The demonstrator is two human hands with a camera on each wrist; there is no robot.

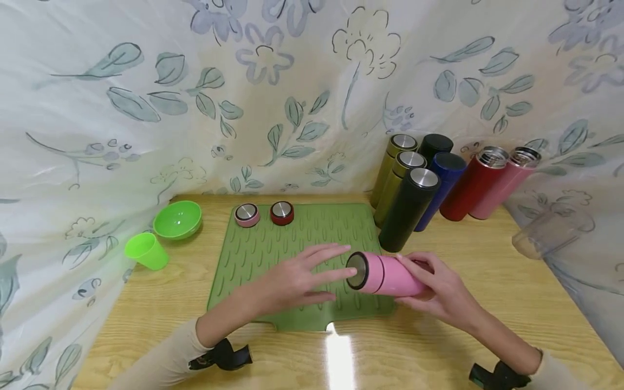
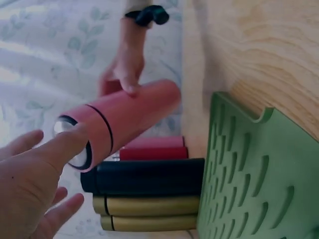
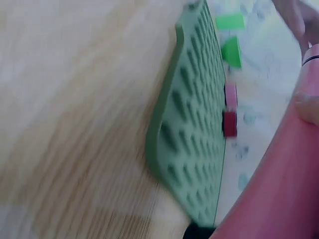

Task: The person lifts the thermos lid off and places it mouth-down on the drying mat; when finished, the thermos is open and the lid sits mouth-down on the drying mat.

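A pink thermos bottle (image 1: pixel 397 275) with a black-ringed, silver-topped cap (image 1: pixel 359 270) is held tilted above the right part of a green ridged mat (image 1: pixel 312 238). My right hand (image 1: pixel 435 287) grips its lower body, thumb on the near side in the left wrist view. My left hand (image 1: pixel 302 276) is spread with fingers extended, and a fingertip (image 1: pixel 350 272) lies at the silver cap top; in the left wrist view it appears to touch it. On the mat's far edge sit a pink cap (image 1: pixel 247 215) and a dark red cap (image 1: pixel 281 213).
Capped bottles, including a black one (image 1: pixel 409 211) and a blue one (image 1: pixel 441 187), stand at the right back. Beside them stand an uncapped red bottle (image 1: pixel 470 187) and a pink one (image 1: pixel 504 184). A green bowl (image 1: pixel 177 221), green cup (image 1: pixel 147 251) and clear cup (image 1: pixel 541 233) flank the mat.
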